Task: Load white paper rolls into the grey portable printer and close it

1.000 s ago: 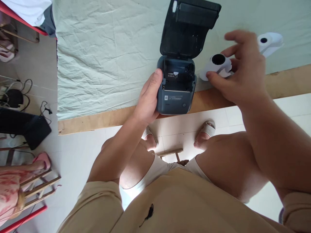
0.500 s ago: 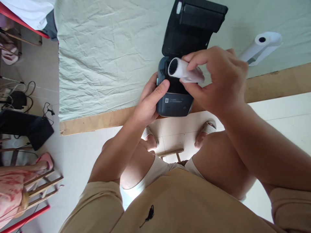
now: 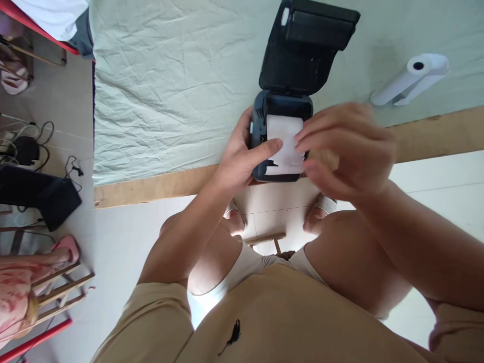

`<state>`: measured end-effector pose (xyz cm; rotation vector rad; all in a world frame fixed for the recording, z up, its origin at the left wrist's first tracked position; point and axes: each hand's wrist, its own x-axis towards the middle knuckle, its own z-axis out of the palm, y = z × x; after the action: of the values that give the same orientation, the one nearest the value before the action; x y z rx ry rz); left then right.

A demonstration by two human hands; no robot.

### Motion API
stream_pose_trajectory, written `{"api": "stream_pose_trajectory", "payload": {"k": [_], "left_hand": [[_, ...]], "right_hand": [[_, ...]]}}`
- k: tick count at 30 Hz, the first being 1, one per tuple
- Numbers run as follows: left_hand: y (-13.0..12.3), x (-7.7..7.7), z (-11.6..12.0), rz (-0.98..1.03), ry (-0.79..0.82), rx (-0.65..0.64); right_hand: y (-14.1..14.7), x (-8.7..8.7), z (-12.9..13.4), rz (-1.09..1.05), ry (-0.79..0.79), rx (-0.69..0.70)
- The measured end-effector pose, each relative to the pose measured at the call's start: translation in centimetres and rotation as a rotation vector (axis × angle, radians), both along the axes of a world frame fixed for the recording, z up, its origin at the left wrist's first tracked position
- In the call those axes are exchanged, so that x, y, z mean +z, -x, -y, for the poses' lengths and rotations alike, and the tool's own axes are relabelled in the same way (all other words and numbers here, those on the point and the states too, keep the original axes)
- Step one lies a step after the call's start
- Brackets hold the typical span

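A small dark label printer (image 3: pixel 259 113) is at the table's front edge, its black lid (image 3: pixel 297 60) swung up and back. Inside its bay lies a white paper roll (image 3: pixel 285 133), with a loose, ragged-edged end stretching over the front of the body. My left hand (image 3: pixel 238 159) grips the printer from the left, and its thumb presses on the paper. At the right side of the bay is my right hand (image 3: pixel 348 151), blurred by motion. Its fingers and thumb are apart near the paper's right edge, with nothing seen between them.
A second, longer white paper roll (image 3: pixel 403 83), partly unrolled, lies on the pale green cloth (image 3: pixel 170 91) to the right. A wooden strip (image 3: pixel 159 189) forms the table's front edge. On the left floor are cables, a black object (image 3: pixel 41 194) and another person's pink-sandalled foot (image 3: pixel 62 252).
The paper roll has gone from my right hand's grasp into the printer's bay, its end now over the front. My right hand has loosened and moved slightly down. My left thumb now rests on the paper.
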<state>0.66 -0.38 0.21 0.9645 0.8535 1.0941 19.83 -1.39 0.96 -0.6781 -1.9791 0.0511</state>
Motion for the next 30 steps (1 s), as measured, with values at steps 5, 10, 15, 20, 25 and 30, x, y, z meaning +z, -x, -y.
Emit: {"api": "stream_pose_trajectory", "payload": {"k": [5, 10, 15, 20, 25, 30], "left_hand": [[0.3, -0.8, -0.5, -0.075, -0.076, -0.039], [0.7, -2.2, -1.6, -0.081, -0.122, -0.062], [0.7, -1.6, -1.0, -0.061, -0.115, -0.049], [0.0, 0.4, 0.5, 0.020, -0.026, 0.012], [-0.4, 0.5, 0.6, 0.000, 0.067, 0.043], [-0.2, 0.8, 0.3, 0.031, 0.062, -0.002]], "right_hand": [[-1.4, 0.0, -1.7, -0.143, 0.192, -0.255], [-1.9, -0.3, -2.6, -0.173, 0.346, -0.122], [-1.9, -0.9, -1.6, -0.288, 0.476, -0.074], [-1.8, -2.5, -2.0, -0.246, 0.776, 0.074], [-2.2, -3.4, -2.8, -0.235, 0.788, 0.079], [-2.0, -4.4, -3.3, -0.220, 0.742, 0.065]]}}
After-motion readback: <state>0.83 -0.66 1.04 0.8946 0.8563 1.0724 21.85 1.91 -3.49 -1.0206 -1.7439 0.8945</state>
